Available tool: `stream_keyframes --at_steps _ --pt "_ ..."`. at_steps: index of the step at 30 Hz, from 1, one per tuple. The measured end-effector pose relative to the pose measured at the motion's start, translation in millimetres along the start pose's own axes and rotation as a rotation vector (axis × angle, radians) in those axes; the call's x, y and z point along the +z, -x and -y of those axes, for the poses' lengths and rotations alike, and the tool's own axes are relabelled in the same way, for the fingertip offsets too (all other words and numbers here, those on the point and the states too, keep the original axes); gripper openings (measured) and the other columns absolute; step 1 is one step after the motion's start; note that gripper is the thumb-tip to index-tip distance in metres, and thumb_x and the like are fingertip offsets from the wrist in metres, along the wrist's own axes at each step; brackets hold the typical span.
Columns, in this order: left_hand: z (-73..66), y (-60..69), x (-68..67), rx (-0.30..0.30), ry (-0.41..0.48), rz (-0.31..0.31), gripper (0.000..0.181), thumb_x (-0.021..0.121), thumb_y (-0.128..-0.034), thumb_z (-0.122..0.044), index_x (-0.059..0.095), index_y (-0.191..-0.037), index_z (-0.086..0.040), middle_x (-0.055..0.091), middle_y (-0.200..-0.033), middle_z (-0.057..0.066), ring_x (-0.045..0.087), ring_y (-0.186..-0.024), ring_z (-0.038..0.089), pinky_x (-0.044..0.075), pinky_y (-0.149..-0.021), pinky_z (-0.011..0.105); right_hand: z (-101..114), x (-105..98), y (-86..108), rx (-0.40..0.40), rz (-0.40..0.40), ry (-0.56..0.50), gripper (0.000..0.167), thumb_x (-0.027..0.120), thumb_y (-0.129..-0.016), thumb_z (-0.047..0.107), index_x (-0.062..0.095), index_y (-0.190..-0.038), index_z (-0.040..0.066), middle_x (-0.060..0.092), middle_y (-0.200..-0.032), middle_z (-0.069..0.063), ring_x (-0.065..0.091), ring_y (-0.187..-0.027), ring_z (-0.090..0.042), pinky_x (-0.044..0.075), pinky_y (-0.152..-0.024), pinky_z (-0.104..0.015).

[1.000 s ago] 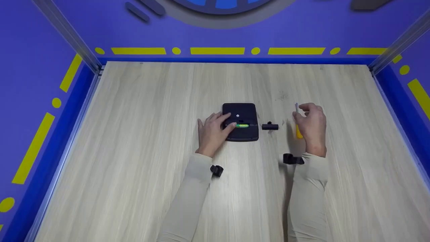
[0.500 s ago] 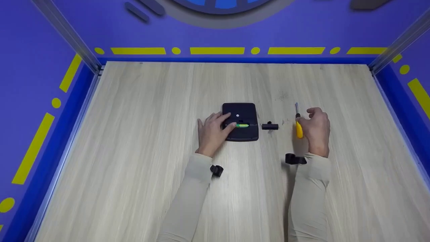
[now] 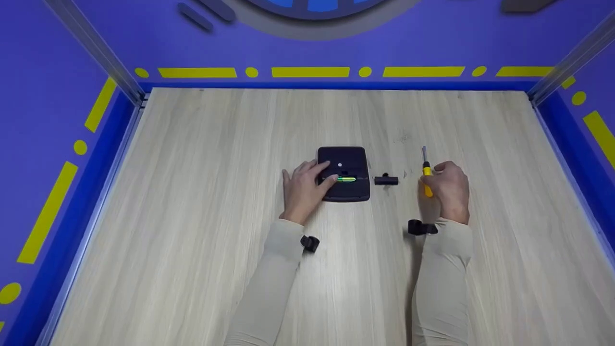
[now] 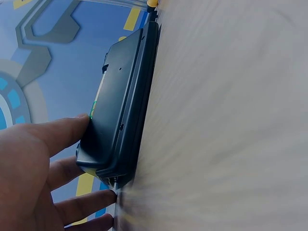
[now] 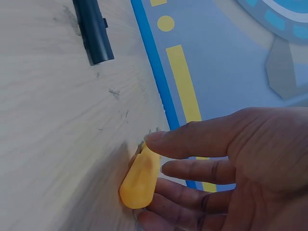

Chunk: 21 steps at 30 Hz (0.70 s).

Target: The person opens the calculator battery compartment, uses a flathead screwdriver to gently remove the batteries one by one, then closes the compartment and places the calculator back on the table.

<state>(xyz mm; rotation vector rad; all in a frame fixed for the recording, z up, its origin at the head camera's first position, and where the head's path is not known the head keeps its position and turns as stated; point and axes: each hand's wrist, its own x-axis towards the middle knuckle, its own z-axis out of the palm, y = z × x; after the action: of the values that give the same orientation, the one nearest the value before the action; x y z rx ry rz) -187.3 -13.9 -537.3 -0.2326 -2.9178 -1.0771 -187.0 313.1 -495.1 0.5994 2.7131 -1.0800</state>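
A flat black device (image 3: 348, 191) lies on the table, with a green battery (image 3: 347, 179) in its uncovered slot. My left hand (image 3: 303, 187) rests over the device's left side, thumb beside the battery and forefinger on its face. In the left wrist view, the other fingers (image 4: 89, 204) of that hand reach past the device's near end. A yellow-handled screwdriver (image 3: 427, 185) lies to the right, its metal shaft pointing away. My right hand (image 3: 449, 190) is at its handle. In the right wrist view, the thumb touches the yellow handle (image 5: 139, 183), while the forefinger stands apart from it.
Between the device and the screwdriver lies a small black battery cover (image 3: 386, 180) with a tab. Dark scuff marks (image 3: 402, 138) show on the wooden table (image 3: 216, 158). Blue walls with yellow stripes (image 3: 311, 72) stand at the back and both sides.
My right hand has drawn back from the screwdriver's shaft, swung right, then come in slightly left at the handle. The screwdriver, device and left hand stay in place.
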Motion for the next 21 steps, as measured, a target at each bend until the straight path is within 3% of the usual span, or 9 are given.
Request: stream_keyframes --at_steps 8,17,21 --pt "-1.7 -1.0 -0.8 -0.002 0.004 -0.003 0.051 0.067 -0.1028 -0.05 0.068 -0.146 -0.022 0.058 -0.153 0.011 0.046 -0.148 0.032 0.009 -0.123 0.072 -2.9 2.9 -2.8 0.027 -0.015 0.003 0.037 0.074 -0.091 0.012 0.064 -0.117 -0.012 0.067 -0.109 -0.023 0.061 -0.087 -0.027 0.048 -0.063 -0.025" --pt "-0.8 -0.6 -0.6 -0.006 0.004 0.002 0.051 0.067 -0.1029 -0.05 0.068 -0.146 -0.023 0.057 -0.154 0.011 0.045 -0.149 0.032 0.009 -0.123 0.072 -3.8 3.6 -2.8 0.048 -0.012 -0.008 0.012 0.07 -0.087 0.009 0.068 -0.087 -0.003 0.065 -0.079 -0.007 0.058 -0.068 -0.019 0.048 -0.055 -0.026" --pt "-0.1 0.0 -0.4 0.0 0.005 -0.005 0.051 0.067 -0.1027 -0.051 0.068 -0.145 -0.022 0.058 -0.154 0.011 0.045 -0.149 0.033 0.01 -0.122 0.074 -2.7 3.8 -2.0 0.045 -0.017 0.0 0.013 0.063 -0.086 0.008 0.068 -0.079 -0.001 0.06 -0.067 -0.002 0.054 -0.06 -0.018 0.044 -0.05 -0.028"
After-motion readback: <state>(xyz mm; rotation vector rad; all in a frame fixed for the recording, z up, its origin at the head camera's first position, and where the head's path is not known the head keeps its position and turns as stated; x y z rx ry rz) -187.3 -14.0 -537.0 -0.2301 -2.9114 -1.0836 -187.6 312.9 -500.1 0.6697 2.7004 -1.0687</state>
